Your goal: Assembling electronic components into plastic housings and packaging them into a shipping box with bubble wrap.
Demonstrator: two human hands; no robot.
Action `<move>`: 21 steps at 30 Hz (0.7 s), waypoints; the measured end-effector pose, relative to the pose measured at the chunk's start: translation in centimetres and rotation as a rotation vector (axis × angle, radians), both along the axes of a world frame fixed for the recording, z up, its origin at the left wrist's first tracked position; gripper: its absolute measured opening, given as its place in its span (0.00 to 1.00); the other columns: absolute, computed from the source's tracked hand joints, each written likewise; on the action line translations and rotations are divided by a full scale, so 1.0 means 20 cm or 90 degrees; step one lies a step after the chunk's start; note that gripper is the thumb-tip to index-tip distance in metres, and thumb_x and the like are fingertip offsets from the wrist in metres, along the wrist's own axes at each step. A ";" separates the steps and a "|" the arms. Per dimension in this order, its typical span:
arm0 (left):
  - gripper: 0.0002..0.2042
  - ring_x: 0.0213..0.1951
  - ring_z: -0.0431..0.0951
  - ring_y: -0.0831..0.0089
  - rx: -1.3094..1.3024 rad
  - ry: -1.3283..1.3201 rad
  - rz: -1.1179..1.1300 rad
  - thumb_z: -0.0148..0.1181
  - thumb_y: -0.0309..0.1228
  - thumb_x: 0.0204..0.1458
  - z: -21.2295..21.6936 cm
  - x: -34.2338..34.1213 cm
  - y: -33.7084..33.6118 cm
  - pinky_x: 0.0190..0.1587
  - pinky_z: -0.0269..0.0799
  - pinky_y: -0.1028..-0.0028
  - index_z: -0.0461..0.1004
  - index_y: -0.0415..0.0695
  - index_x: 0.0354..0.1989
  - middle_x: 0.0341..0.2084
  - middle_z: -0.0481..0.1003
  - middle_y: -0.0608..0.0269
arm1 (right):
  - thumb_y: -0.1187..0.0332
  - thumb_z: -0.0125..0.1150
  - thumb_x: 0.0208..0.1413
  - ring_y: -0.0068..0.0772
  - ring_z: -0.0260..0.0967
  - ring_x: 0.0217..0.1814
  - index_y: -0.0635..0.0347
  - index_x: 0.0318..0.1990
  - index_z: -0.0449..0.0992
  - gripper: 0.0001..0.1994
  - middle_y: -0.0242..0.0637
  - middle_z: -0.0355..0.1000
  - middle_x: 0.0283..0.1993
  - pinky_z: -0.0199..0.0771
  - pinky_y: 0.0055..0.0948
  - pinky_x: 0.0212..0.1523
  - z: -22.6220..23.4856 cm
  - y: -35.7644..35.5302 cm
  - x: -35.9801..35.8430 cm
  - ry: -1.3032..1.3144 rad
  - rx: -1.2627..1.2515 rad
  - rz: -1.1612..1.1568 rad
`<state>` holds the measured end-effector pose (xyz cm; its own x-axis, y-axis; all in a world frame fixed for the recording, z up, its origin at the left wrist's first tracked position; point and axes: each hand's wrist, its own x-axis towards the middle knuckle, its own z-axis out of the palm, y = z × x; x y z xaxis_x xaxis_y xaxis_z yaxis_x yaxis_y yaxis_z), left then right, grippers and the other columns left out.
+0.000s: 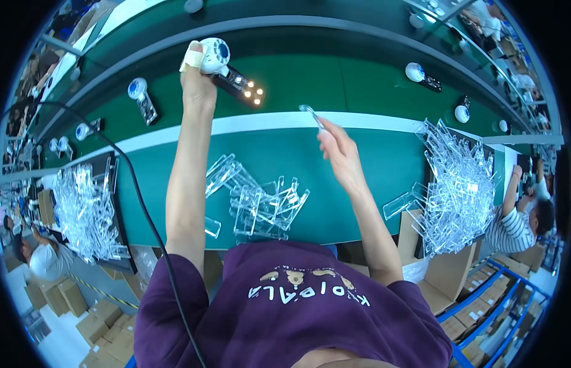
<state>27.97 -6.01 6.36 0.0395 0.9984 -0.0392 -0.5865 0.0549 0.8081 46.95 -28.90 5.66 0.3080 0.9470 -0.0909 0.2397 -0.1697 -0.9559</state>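
Left hand (198,80) grips a white gadget (215,55); right hand (339,150) pinches a clear plastic piece (311,114).

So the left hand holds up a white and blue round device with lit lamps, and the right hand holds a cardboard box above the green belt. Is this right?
Not quite. In the head view the right hand holds a small clear plastic piece, not a cardboard box. The rest is right: the left hand holds up the white and blue round device with lit lamps, above the green belt.
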 end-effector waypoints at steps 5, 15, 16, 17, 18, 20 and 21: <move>0.27 0.41 0.73 0.65 -0.037 -0.198 -0.157 0.60 0.52 0.45 0.01 -0.09 -0.13 0.45 0.69 0.65 0.66 0.42 0.43 0.37 0.72 0.57 | 0.65 0.57 0.52 0.27 0.63 0.37 0.64 0.52 0.68 0.20 0.39 0.64 0.39 0.66 0.26 0.37 0.17 0.21 -0.29 -0.185 0.125 0.006; 0.30 0.42 0.74 0.60 -0.040 -0.255 -0.210 0.61 0.54 0.43 0.08 -0.07 -0.26 0.47 0.71 0.63 0.67 0.39 0.45 0.39 0.71 0.53 | 0.64 0.60 0.50 0.41 0.64 0.45 0.62 0.56 0.63 0.26 0.46 0.61 0.45 0.67 0.33 0.45 0.15 0.26 -0.52 -0.516 0.178 -0.044; 0.30 0.42 0.74 0.60 -0.040 -0.256 -0.211 0.61 0.54 0.43 0.07 -0.07 -0.27 0.47 0.71 0.63 0.67 0.39 0.45 0.39 0.71 0.53 | 0.64 0.60 0.50 0.41 0.64 0.45 0.62 0.56 0.63 0.26 0.46 0.61 0.45 0.67 0.33 0.45 0.14 0.26 -0.52 -0.518 0.177 -0.045; 0.32 0.44 0.73 0.59 -0.030 -0.231 -0.190 0.59 0.55 0.43 0.07 -0.06 -0.27 0.47 0.70 0.63 0.66 0.39 0.47 0.41 0.71 0.51 | 0.65 0.59 0.50 0.42 0.64 0.45 0.61 0.57 0.61 0.26 0.47 0.61 0.45 0.67 0.33 0.45 0.10 0.25 -0.53 -0.454 0.184 -0.041; 0.34 0.46 0.72 0.58 -0.019 -0.206 -0.170 0.58 0.56 0.44 0.06 -0.06 -0.28 0.48 0.70 0.63 0.64 0.38 0.49 0.44 0.70 0.48 | 0.66 0.59 0.51 0.42 0.64 0.46 0.60 0.59 0.59 0.27 0.47 0.61 0.46 0.67 0.33 0.46 0.06 0.24 -0.54 -0.390 0.191 -0.036; 0.36 0.47 0.71 0.57 -0.015 -0.177 -0.156 0.56 0.57 0.44 0.06 -0.04 -0.29 0.48 0.69 0.62 0.63 0.38 0.52 0.46 0.69 0.46 | 0.66 0.58 0.51 0.43 0.65 0.46 0.59 0.60 0.57 0.28 0.47 0.61 0.47 0.67 0.34 0.47 0.04 0.23 -0.54 -0.324 0.191 -0.040; 0.37 0.48 0.70 0.58 0.014 -0.173 -0.166 0.56 0.58 0.43 0.07 -0.03 -0.30 0.49 0.68 0.63 0.62 0.39 0.53 0.47 0.68 0.46 | 0.67 0.58 0.52 0.43 0.65 0.46 0.58 0.61 0.56 0.29 0.48 0.61 0.47 0.67 0.34 0.47 0.03 0.23 -0.52 -0.290 0.195 -0.023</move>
<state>27.27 -11.94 7.69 0.2981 0.9541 0.0291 -0.7487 0.2147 0.6272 36.55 -24.23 6.33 0.2850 0.8971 0.3376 0.6398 0.0843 -0.7639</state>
